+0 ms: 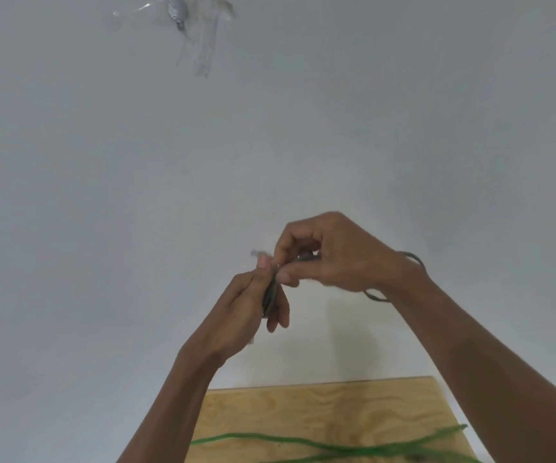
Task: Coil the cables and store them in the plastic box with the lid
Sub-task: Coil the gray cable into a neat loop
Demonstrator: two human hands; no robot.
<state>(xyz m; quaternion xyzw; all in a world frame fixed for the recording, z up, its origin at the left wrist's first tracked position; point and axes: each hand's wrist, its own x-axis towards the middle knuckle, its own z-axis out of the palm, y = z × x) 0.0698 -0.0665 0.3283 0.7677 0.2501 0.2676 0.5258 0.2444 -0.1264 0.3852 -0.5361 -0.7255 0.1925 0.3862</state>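
Grey cable (271, 292), bundled into a tight coil, sat upright in the left hand (253, 305), held between the thumb and the curled fingers, slightly right of centre. Right hand (330, 252) came in from 3 o'clock, its thumb and forefinger pinching the top of the bundle right against the left thumb. A loop of the same cable (413, 259) passed behind the right wrist and showed again below it toward 4 o'clock. Something pale and blurred stuck out at 10 o'clock from the pinch, possibly a tie or a plug; too smeared to tell.

Both hands were raised in front of a plain white wall (102, 195). Wooden table (320, 416) lay below at 6 o'clock, well under the hands. Green cables (303, 442) stretched across the table's near part, uncoiled and crossing each other toward 5 o'clock. At 11 o'clock on the wall, a small grey fitting (178, 11) was stuck under clear tape (203, 58).
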